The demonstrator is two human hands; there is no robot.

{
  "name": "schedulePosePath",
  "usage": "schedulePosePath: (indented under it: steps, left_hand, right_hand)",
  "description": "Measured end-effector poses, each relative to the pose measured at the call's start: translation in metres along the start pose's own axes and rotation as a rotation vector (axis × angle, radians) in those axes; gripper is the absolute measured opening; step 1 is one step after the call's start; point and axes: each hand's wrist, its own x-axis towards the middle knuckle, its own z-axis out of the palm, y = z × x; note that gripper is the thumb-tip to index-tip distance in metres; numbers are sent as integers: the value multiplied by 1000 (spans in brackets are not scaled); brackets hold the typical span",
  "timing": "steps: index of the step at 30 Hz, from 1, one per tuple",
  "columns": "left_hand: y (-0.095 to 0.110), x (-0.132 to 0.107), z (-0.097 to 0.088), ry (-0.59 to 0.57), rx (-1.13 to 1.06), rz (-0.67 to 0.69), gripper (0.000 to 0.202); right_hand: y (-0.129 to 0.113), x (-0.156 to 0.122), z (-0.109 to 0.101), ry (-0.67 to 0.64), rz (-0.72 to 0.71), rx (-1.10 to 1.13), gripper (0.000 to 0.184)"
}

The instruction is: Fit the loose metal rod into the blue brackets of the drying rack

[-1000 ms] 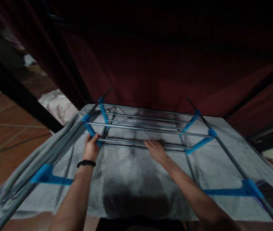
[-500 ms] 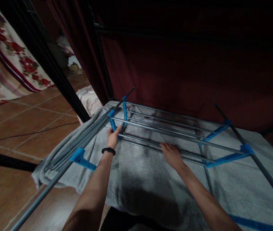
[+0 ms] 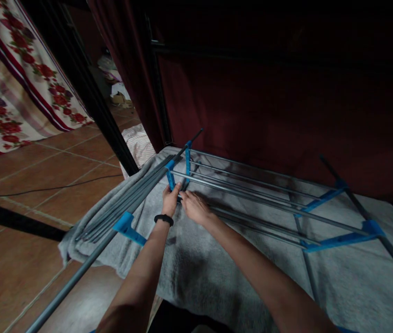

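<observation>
A metal rack frame [image 3: 252, 194] of grey rods and blue plastic connectors lies on a grey cloth [image 3: 196, 268] spread over the floor. My left hand [image 3: 170, 200], with a black band on its wrist, is closed on a blue connector [image 3: 170, 179] at the frame's left corner. My right hand [image 3: 193, 206] sits right beside it, fingers curled over the end of a grey rod at that same corner. More grey rods [image 3: 127, 203] lie bundled along the cloth's left side.
A dark red curtain [image 3: 269, 101] hangs behind the frame. Brown floor tiles [image 3: 26, 185] with a black cable [image 3: 44, 188] stretch to the left. A floral fabric [image 3: 16, 88] hangs at the far left, beside a black post [image 3: 89, 92].
My right hand has slid left along the rods from the frame's middle to the left corner, next to my left hand. The view has turned left.
</observation>
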Motion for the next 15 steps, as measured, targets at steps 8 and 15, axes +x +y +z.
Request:
schedulePosePath:
  steps: [8,15]
  left_hand:
    - [-7,1,-7,-30,-138,-22,38]
    - [-23,5,-12,18,-338,-47,39]
  right_hand:
    - [-1,29,5,-138,62,35,33]
    - [-6,32,5,-148,138,55,40]
